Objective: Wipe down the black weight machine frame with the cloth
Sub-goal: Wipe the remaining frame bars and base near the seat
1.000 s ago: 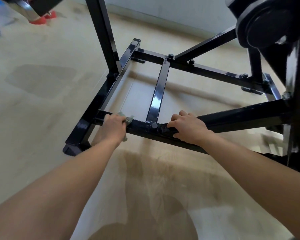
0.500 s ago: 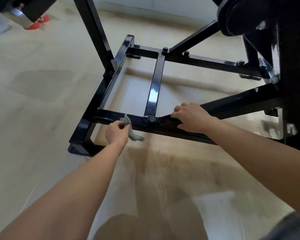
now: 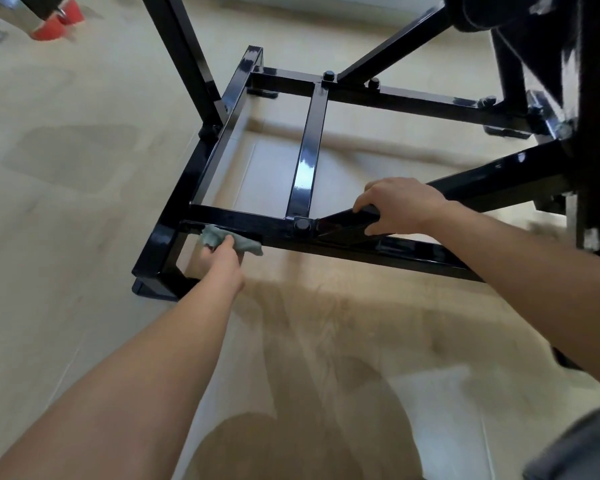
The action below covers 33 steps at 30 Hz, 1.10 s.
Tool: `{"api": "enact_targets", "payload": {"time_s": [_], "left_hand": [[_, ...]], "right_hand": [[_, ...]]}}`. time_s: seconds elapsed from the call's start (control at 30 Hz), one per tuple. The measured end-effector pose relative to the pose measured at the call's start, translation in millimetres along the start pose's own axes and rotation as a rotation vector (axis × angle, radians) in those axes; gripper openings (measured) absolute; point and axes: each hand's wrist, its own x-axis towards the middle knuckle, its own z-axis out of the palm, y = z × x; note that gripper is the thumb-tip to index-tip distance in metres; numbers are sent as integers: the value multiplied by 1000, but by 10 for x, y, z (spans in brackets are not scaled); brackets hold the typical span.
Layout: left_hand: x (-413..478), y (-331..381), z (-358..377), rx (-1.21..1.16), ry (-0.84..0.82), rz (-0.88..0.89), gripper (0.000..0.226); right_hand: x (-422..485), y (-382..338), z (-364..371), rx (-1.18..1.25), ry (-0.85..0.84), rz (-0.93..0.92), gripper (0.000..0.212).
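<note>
While right hand [image 3: 400, 206] curls round diagonal brace [image 3: 492, 183], left hand [image 3: 224, 259] pinches cloth [image 3: 219, 237] against front rail [image 3: 378, 247] edge (near corner); floor [image 3: 84, 237] open alongside.

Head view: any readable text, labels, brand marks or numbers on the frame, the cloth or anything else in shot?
None readable.
black frame: only glossy paint, glare and bolts; no label, brand or number shows.
cloth, gripped by the left hand: plain, no print.
red objects at the top left: blurred, no marking can be made out.
</note>
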Motion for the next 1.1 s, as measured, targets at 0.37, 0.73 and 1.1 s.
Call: {"api": "enact_targets", "payload": {"time_s": [0.37,0.73,1.1], "left_hand": [[-335,-449,117,256,-193,-255,30],[-180,-175,-72,-160,-323,-384,32],[-444,-430,197,-194,-360,-549,66]], "right_hand": [[6,4,16,2,8,-10,44],[24,26,37,17,11,-15,41],[15,22,43,18,27,-16,39]]}}
